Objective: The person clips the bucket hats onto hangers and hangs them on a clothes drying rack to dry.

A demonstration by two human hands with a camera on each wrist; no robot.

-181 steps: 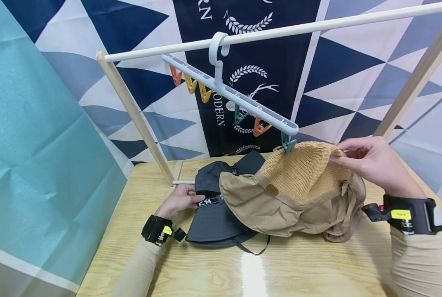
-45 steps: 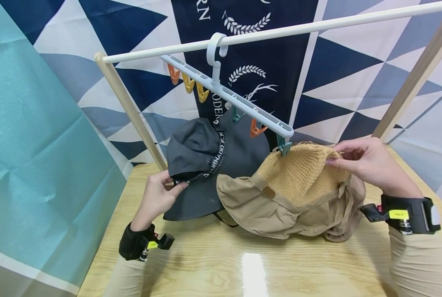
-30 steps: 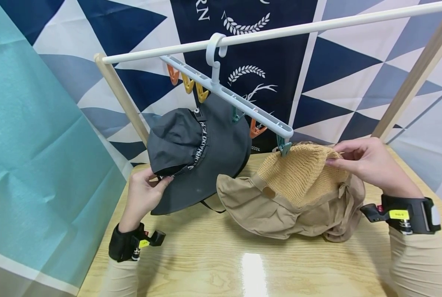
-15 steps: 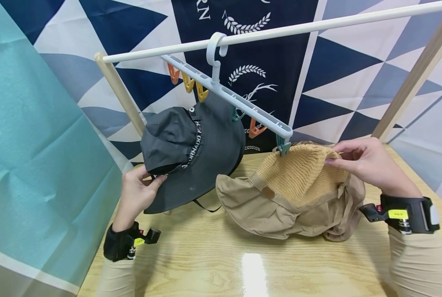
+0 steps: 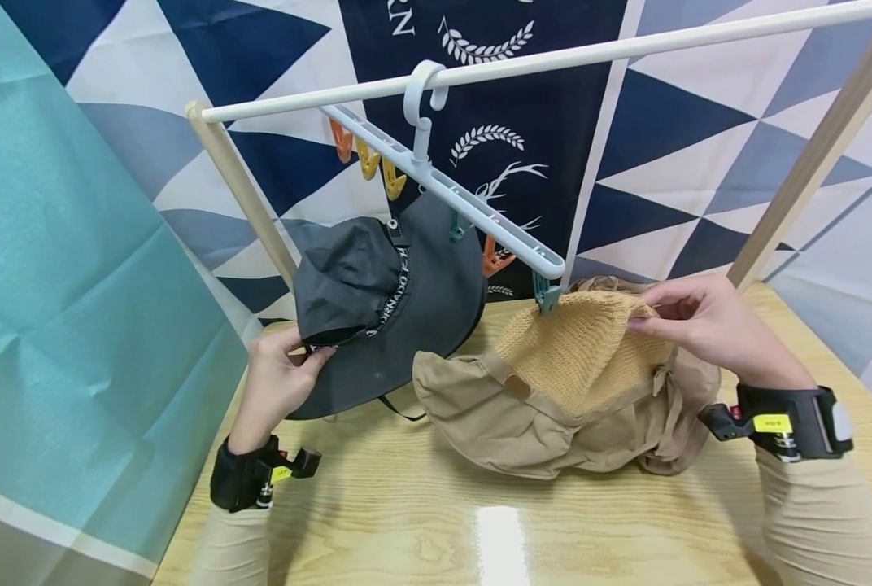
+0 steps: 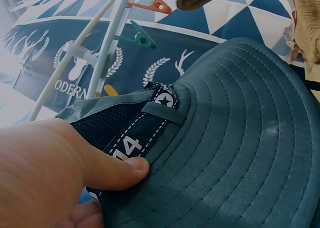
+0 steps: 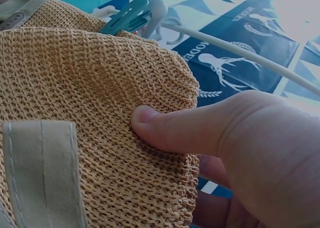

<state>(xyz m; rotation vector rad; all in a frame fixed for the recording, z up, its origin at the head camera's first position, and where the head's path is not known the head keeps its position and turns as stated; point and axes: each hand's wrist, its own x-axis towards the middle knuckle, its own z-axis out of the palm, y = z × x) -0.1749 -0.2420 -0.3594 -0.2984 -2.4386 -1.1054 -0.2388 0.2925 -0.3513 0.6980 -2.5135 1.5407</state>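
Observation:
My left hand (image 5: 278, 378) pinches a dark grey bucket hat (image 5: 436, 285) at the lettered band where crown and brim meet. This hat is raised and tilted at the left; in the left wrist view the thumb presses on the band, beside the stitched brim (image 6: 240, 123). On the right, my right hand (image 5: 707, 325) pinches the knitted crown of a tan sun hat (image 5: 582, 350) with a fabric brim. A teal clip (image 5: 547, 293) at the near end of the pale blue hanger (image 5: 473, 207) sits on that crown's edge, also visible in the right wrist view.
The hanger hooks over a white rod (image 5: 597, 55) on wooden posts (image 5: 241, 191). Orange (image 5: 496, 256), yellow (image 5: 394, 179) and teal clips hang along it. Patterned cloth covers the back, and a turquoise curtain (image 5: 92, 285) stands left. A wooden table (image 5: 407, 521) lies underneath.
The left hand has lifted the dark hat off the table, carried it left and lately eased it slightly back right. The right hand, tan hat and hanger's near end have shifted a little left.

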